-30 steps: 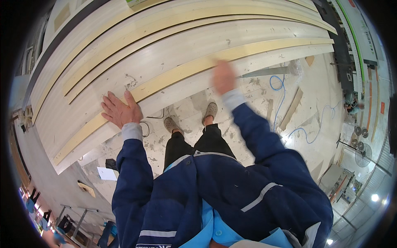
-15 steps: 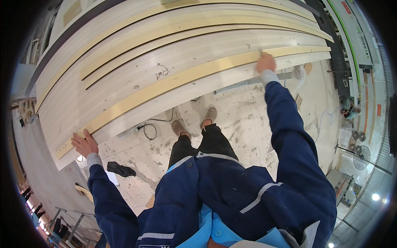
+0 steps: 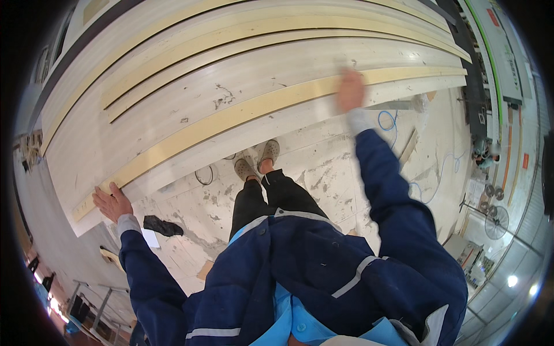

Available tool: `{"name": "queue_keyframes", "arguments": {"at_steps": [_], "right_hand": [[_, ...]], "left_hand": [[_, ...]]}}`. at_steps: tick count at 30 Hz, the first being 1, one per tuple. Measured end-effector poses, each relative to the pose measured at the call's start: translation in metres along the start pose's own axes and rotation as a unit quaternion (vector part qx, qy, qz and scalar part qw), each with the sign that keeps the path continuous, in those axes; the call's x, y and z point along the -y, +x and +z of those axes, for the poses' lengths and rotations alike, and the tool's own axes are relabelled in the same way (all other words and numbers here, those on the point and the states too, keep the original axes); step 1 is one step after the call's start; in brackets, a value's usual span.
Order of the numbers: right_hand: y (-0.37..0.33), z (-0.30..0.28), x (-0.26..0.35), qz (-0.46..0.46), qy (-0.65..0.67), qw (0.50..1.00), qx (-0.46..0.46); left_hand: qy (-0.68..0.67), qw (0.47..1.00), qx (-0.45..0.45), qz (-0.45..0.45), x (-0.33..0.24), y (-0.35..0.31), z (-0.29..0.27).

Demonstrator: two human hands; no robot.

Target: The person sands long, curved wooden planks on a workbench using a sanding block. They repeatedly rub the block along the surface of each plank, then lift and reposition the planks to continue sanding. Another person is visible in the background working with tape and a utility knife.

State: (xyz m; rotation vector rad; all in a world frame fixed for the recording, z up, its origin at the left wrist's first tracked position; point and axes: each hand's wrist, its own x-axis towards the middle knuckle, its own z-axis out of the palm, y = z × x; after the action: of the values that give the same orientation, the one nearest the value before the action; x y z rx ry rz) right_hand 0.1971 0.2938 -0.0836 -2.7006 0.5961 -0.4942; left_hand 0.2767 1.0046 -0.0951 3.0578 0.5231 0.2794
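While strips (image 3: 323,22) crowd twelve o'clock, floor (image 3: 334,173) opens past the table edge (image 3: 277,129) at three.
Left hand (image 3: 112,203) splays on near strip (image 3: 231,113); right hand's (image 3: 350,91) grip I can't tell.

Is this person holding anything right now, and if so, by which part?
The left hand rests open on the nearest yellowish strip, near its left end, not grasping it. The right hand is blurred: whether it holds anything cannot be told.

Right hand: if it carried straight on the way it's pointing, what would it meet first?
Probably the narrow strip, the next one beyond the near strip that the right hand overlaps in view. The hand is blurred and its height unclear, so it might pass above.
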Motion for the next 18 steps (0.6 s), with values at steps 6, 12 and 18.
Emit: {"name": "queue_keyframes", "arguments": {"at_steps": [6,12,18], "right_hand": [[0.053,-0.064,-0.131,0.133,-0.234,0.963,-0.008],[0.026,-0.032,-0.071,0.044,-0.202,0.978,-0.031],[-0.054,0.035,0.063,-0.037,-0.138,0.989,-0.033]], "left_hand": [[0.008,1.0,-0.005,0.009,-0.002,0.002,-0.005],[0.0,1.0,-0.011,0.015,-0.005,-0.002,-0.005],[0.023,0.999,0.024,-0.007,-0.004,-0.002,-0.007]]}}
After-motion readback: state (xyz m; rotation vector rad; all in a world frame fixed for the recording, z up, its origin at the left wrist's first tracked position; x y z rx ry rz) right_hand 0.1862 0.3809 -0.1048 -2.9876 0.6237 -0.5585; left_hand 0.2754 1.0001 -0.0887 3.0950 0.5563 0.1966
